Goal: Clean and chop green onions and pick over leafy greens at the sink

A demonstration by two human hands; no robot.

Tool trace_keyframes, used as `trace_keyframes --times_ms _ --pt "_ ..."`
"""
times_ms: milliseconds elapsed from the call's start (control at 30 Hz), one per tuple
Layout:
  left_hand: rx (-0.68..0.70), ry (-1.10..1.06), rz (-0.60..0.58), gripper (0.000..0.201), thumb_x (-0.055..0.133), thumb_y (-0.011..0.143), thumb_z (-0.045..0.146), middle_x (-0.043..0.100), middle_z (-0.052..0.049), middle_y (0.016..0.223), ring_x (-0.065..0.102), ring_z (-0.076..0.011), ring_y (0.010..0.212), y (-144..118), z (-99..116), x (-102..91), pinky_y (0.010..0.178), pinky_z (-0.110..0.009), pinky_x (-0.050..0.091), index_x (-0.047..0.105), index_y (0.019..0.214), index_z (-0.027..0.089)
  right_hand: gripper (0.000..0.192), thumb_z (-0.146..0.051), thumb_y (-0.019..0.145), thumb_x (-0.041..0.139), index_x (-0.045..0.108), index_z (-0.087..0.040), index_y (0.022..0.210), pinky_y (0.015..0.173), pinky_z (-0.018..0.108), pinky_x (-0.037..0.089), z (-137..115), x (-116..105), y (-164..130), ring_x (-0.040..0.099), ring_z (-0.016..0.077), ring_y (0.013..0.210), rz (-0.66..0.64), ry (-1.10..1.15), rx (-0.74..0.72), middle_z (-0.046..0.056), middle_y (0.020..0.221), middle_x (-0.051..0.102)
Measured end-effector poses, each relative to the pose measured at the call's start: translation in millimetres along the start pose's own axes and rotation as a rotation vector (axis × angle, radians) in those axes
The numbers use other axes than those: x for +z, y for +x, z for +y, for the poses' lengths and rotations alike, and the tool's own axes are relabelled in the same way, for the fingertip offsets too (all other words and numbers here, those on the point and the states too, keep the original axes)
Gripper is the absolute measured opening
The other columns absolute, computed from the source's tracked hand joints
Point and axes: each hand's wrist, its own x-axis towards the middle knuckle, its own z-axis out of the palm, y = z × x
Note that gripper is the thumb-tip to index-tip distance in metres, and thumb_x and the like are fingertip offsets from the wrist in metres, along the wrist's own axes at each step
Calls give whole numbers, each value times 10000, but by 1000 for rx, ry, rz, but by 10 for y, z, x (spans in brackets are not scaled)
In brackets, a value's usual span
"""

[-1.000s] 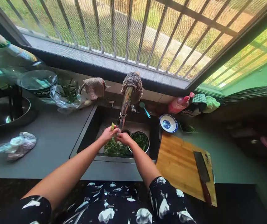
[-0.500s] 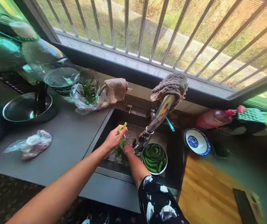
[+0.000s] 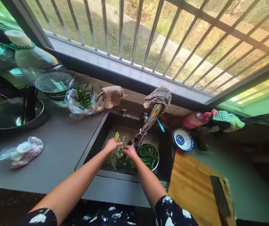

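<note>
Over the dark sink (image 3: 94, 155), my left hand (image 3: 112, 145) is closed around a bunch of green leafy stalks (image 3: 117, 136), the pale stem ends poking up above the fingers. My right hand (image 3: 130, 152) is closed on the same stalks just to the right, its fingertips pinching at the stems. The leafy part hangs down into the sink, partly blurred. The metal faucet (image 3: 146, 128) reaches down right beside my right hand. A white-rimmed bowl (image 3: 158, 161) of green peppers (image 3: 148, 153) stands in the sink, close to my right wrist.
Right of the sink lie a wooden cutting board (image 3: 186, 175) with a cleaver (image 3: 219, 196) and a blue-white bowl (image 3: 191, 145). On the left counter are a tied plastic bag (image 3: 28, 150), a pan (image 3: 5, 125) and a bag of greens (image 3: 81, 102). A barred window (image 3: 134, 34) runs behind.
My right hand has come up from beneath the faucet to the stems beside my left hand. The left hand still holds the stalks. The view has shifted slightly right.
</note>
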Motion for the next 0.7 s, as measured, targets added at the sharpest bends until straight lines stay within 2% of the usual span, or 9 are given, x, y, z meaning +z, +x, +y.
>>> trace_keyframes --times_ms 100,200,300,400,467,567,700 --pt "-22 -128 -85 204 737 540 283 535 23 487 469 -121 440 -48 61 277 434 -235 333 617 640 151 109 -207 717 596 672 -156 657 536 199 300 -13 -140 -175 397 89 529 34 98 -43 -59 503 451" --pt "7 -272 -113 298 769 495 337 513 41 485 418 -96 417 -131 108 400 429 -232 327 607 660 150 133 -210 732 573 667 -165 650 566 209 311 -35 -280 -297 426 104 559 59 99 -100 -45 517 476" --pt "47 -332 -158 405 799 429 413 483 52 469 384 -85 410 -207 111 413 424 -229 293 605 665 147 159 -279 766 548 661 -180 715 576 215 320 -97 -409 -374 435 114 575 116 135 -168 -34 559 506" --pt "98 -314 -202 460 800 399 477 477 48 475 381 -84 424 -269 102 414 431 -225 265 609 648 142 128 -266 729 567 626 -187 811 568 208 327 -189 -489 -435 407 105 558 238 220 -190 -53 585 491" --pt "115 -314 -213 464 794 408 498 471 50 486 366 -75 432 -299 101 431 437 -219 257 599 634 142 109 -251 720 559 598 -183 795 569 204 339 -245 -513 -475 394 100 560 282 303 -219 -61 590 475" --pt "120 -349 -221 466 788 427 514 447 62 492 345 -68 429 -334 107 462 433 -217 260 585 641 154 135 -310 743 560 586 -177 742 589 207 365 -299 -533 -521 413 102 591 275 432 -281 -51 608 495" --pt "133 -348 -264 501 777 430 556 426 66 487 326 -71 424 -397 128 452 429 -225 255 622 688 155 234 -389 712 610 576 -167 644 582 214 371 -330 -552 -500 413 97 569 278 514 -258 -48 570 493"
